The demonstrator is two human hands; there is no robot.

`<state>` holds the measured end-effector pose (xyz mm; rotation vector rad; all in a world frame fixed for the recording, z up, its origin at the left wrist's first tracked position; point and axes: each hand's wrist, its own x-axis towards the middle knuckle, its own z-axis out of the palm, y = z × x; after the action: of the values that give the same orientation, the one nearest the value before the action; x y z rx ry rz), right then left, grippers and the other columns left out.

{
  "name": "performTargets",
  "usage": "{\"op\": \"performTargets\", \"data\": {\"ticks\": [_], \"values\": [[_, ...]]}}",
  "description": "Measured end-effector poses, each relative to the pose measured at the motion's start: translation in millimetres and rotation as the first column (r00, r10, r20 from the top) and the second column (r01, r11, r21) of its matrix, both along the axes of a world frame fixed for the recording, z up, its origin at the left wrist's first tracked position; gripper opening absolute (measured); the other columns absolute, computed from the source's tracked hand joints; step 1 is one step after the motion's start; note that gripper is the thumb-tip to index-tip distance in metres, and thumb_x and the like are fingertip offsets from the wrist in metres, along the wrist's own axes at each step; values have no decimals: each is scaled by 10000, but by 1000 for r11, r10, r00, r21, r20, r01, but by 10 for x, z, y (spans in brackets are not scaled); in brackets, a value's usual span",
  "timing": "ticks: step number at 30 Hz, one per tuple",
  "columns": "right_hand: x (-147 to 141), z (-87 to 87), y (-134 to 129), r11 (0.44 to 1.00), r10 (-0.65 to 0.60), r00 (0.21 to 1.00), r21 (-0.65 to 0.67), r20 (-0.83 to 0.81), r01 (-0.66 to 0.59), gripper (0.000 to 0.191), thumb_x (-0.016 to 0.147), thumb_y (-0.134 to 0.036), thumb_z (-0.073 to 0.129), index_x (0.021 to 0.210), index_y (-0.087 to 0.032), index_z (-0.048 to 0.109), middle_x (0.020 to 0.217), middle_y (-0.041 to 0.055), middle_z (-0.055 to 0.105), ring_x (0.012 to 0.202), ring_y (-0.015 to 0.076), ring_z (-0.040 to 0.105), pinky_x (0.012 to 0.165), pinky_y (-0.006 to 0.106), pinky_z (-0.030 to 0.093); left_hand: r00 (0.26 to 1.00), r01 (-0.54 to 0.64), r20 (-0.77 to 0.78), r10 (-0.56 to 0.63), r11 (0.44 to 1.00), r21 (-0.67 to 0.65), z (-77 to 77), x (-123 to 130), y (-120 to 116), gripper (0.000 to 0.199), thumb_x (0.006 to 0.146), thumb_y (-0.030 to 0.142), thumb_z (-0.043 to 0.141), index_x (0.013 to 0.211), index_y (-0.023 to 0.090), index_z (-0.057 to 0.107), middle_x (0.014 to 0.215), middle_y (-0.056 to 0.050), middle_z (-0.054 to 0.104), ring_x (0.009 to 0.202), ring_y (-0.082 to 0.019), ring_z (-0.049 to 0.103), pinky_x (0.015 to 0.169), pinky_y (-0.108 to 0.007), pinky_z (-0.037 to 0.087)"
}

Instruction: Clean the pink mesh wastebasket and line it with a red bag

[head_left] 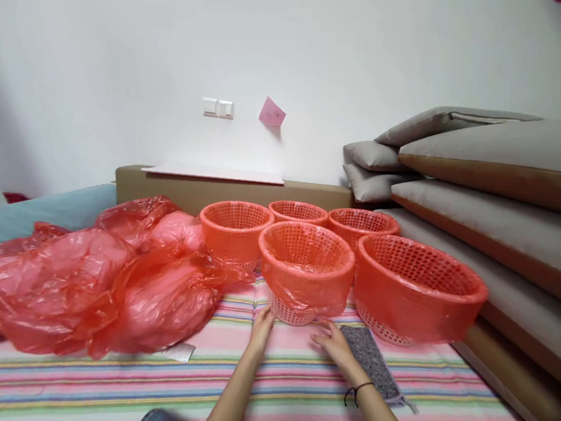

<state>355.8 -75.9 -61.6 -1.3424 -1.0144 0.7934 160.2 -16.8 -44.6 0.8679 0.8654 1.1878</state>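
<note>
A round pink plastic basket [307, 311] stands in front of me, covered over its rim and upper wall by a red plastic bag [303, 283]. The bare lattice of its base shows below the bag's edge. My left hand [262, 330] is at the lower left of this basket, fingers stretched forward and holding nothing I can see. On the lower right side, my right hand [333, 343] has its fingers apart, the tips close to the bag's lower edge. Whether the fingertips touch the plastic is hard to tell. A dark grey speckled cloth piece [370, 359] lies beside my right wrist.
Several more bag-covered baskets stand behind and to the right, one large basket [419, 308] nearest. Full red plastic bags [169, 299] lie at left on the striped cloth [146, 395]. Grey cushions [501, 210] are stacked at right. A white board [215, 173] rests by the wall.
</note>
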Motion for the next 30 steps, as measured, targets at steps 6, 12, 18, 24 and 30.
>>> {"op": "performTargets", "data": {"ticks": [6, 12, 18, 24, 30], "values": [[-120, 268, -226, 995, 97, 993, -17, 62, -96, 281, 535, -412, 746, 567, -210, 552, 522, -29, 541, 519, 146, 490, 556, 281, 394, 977, -4, -213, 8, 1000, 21, 171, -320, -325, 248, 779, 350, 745, 794, 159, 589, 688, 34, 604, 600, -113, 582, 608, -269, 490], [-376, 526, -506, 993, 71, 995, 95, 63, -76, 399, 638, -414, 724, 539, -222, 389, 531, -80, 328, 529, 89, 309, 536, 243, 244, 932, -14, -351, 90, 977, 214, 446, -829, -612, 526, 612, 386, 816, 500, 210, 333, 461, 110, 249, 441, -55, 241, 476, -216, 230], [-691, 540, -788, 969, 236, 971, 63, 35, -238, 525, 724, -347, 696, 1202, -159, 586, 518, -119, 353, 492, 85, 325, 518, 221, 270, 849, 241, -522, -87, 942, 235, 416, -996, -897, 671, 708, 337, 751, 1321, 174, 533, 491, 146, 292, 478, -82, 250, 525, -212, 243], [-983, 374, -787, 889, 456, 890, 44, 13, -456, 1080, 718, -213, 701, 1569, -237, 38, 631, -102, 530, 511, 84, 470, 505, 198, 375, 718, 445, -652, -243, 881, 162, 70, -758, -1153, 1114, 752, 263, 714, 1558, 141, -46, 538, 147, 337, 510, -95, 290, 550, -216, 274], [-964, 371, -743, 918, 389, 921, 73, 18, -390, 1158, 727, -185, 683, 1554, -233, -126, 626, -107, 527, 530, 84, 478, 520, 191, 393, 772, 347, -624, -123, 903, 252, 105, -750, -1090, 1120, 803, 260, 678, 1533, 153, -164, 528, 150, 328, 496, -99, 295, 532, -210, 272]]}}
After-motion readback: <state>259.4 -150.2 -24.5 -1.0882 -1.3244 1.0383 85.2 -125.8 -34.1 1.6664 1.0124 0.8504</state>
